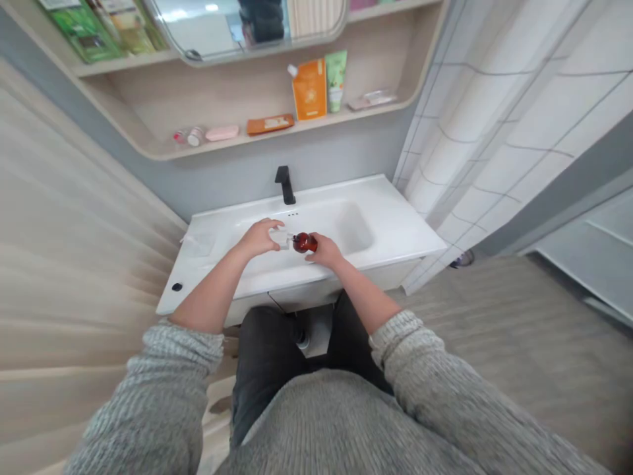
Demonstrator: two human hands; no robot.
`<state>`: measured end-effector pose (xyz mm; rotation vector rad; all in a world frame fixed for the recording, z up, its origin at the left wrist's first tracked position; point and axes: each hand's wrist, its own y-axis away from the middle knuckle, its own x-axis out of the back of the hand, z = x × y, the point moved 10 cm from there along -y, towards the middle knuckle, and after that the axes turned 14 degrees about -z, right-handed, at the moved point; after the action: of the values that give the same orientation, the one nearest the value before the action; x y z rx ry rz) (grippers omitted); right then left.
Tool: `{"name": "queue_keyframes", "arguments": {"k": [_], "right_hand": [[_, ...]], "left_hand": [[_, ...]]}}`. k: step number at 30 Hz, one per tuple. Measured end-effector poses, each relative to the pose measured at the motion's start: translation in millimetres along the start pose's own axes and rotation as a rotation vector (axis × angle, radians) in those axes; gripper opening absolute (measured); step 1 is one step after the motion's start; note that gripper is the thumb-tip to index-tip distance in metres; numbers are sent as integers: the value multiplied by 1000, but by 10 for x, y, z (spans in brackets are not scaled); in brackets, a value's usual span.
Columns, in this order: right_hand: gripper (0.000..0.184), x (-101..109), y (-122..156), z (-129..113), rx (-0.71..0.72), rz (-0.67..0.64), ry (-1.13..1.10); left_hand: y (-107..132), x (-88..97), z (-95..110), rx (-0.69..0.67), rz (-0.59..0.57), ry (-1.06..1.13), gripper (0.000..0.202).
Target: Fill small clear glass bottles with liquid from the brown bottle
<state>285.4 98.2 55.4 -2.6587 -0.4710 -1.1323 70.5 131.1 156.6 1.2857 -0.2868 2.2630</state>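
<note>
Over a white washbasin, my right hand is shut around a round amber-brown glass bottle, which lies on its side. My left hand holds a small clear object, perhaps a cap or pump top, though it is too small to tell. That object is close to the bottle's narrow end, and I cannot tell whether they touch. Both hands are above the basin bowl, near its front rim.
A black faucet stands at the basin's back. Above it, a wooden shelf holds tubes, a pouch and small toiletries. Tiled wall lies to the right, wood-look panelling to the left, and a small black drain plug sits on the basin's left deck.
</note>
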Motion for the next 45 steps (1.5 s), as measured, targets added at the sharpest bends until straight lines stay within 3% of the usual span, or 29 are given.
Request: {"name": "queue_keyframes", "arguments": {"k": [15,45], "right_hand": [[70,12,11,-21,-3,-9,-1],[73,-14,-9,43,37,42,-57]], "left_hand": [[-22,34,49,4,-15,-87,80],[-53,142,410,36,-122,-349,81]]}}
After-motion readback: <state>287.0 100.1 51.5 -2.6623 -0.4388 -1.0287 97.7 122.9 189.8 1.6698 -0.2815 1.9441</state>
